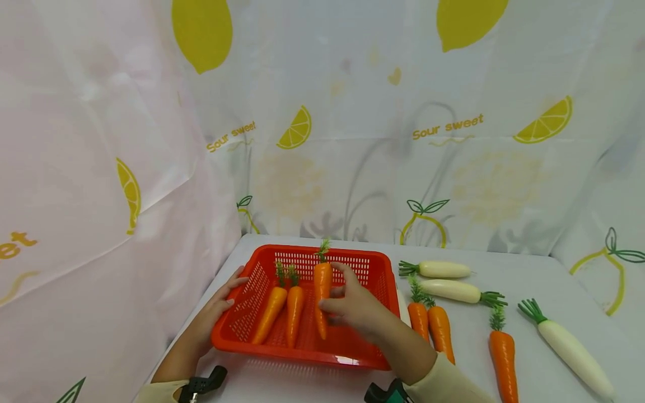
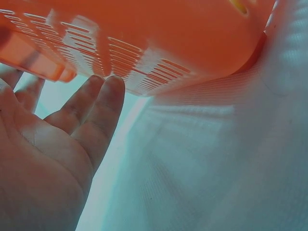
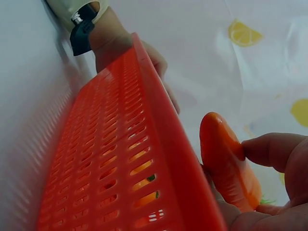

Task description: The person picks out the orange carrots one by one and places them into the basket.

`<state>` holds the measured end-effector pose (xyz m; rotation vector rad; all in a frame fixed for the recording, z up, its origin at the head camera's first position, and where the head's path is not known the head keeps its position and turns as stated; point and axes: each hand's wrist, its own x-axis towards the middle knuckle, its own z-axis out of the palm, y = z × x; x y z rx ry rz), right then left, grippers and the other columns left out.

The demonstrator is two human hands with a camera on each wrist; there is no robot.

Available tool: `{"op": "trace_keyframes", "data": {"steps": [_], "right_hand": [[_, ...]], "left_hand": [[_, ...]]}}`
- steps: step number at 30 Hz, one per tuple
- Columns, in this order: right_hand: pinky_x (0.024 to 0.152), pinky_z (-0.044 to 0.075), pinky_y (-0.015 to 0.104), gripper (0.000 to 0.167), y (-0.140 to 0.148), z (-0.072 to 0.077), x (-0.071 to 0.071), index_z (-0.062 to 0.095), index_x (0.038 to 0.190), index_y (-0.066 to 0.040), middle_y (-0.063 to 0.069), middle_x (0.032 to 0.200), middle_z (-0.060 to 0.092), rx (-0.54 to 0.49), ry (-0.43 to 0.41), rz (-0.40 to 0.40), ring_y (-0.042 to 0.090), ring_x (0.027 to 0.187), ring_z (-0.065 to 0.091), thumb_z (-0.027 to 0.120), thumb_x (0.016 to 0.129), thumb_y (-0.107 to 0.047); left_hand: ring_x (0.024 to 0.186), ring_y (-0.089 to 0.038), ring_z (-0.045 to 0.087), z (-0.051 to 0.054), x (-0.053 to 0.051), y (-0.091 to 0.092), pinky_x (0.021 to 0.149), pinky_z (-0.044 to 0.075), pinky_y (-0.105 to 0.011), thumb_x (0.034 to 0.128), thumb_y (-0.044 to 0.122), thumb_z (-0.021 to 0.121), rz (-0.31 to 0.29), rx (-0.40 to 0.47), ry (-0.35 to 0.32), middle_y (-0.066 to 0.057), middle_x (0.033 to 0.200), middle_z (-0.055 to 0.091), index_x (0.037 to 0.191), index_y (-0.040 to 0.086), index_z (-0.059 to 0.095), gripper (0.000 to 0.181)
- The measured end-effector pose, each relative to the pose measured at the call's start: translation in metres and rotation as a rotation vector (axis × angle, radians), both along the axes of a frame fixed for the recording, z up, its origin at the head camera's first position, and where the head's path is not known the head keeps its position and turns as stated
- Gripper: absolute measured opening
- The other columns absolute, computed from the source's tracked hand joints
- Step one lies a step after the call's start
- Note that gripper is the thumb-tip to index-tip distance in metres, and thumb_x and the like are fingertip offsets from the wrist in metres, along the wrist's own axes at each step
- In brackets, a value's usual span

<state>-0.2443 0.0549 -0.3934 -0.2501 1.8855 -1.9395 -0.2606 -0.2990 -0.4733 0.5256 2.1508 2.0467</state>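
A red slotted basket [image 1: 302, 355] holds two orange carrots [image 1: 270, 314] lying side by side in its left half. Above the basket's right half, the right hand [image 1: 359, 305] pinches a third carrot [image 1: 322, 285], leafy top away from the person; the right wrist view shows thumb and fingers around this carrot [image 3: 226, 166]. At the basket's left side rests the left hand [image 1: 214, 310], its fingers on the rim. From the left wrist view, fingertips of the left hand [image 2: 62, 125] touch the slotted wall [image 2: 130, 57], fingers nearly straight.
Right of the basket lie two carrots [image 1: 440, 330] close together, two white radishes [image 1: 444, 270] behind them, and farther right another carrot [image 1: 503, 358] and radish [image 1: 574, 355]. Part of a white item shows against the basket's right side. Lemon-printed curtains [image 1: 322, 184] stand behind and left.
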Motion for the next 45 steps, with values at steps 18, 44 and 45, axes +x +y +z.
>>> {"op": "trace_keyframes", "data": {"steps": [18,44,45], "right_hand": [[0.085,0.063,0.047,0.085,-0.005,-0.01,-0.009,0.022,0.162,-0.02,0.022,0.12,0.053,0.01,-0.028,0.005,0.029,0.098,0.068,0.072,0.094,-0.005],[0.091,0.061,0.05,0.08,0.001,-0.013,-0.009,0.032,0.16,-0.016,0.025,0.131,0.052,0.142,-0.024,0.005,0.037,0.111,0.067,0.076,0.093,-0.009],[0.092,0.061,0.05,0.08,0.002,-0.013,-0.009,0.032,0.16,-0.016,0.026,0.132,0.052,0.141,-0.026,0.009,0.037,0.111,0.067,0.076,0.093,-0.009]], "left_hand": [[0.16,-0.035,-0.007,0.0,-0.001,0.0,0.106,0.048,-0.02,0.1052,0.008,0.035,0.012,-0.02,-0.003,0.001,0.178,-0.003,0.159,0.004,0.035,0.054],[0.16,-0.031,-0.002,0.0,0.001,0.0,0.105,0.049,-0.022,0.1054,0.008,0.035,0.011,-0.023,-0.005,0.001,0.178,-0.004,0.159,0.005,0.035,0.054],[0.16,-0.033,-0.003,0.0,0.001,0.0,0.105,0.049,-0.021,0.1049,0.008,0.035,0.016,-0.025,-0.009,0.001,0.178,-0.004,0.159,0.005,0.035,0.054]]}}
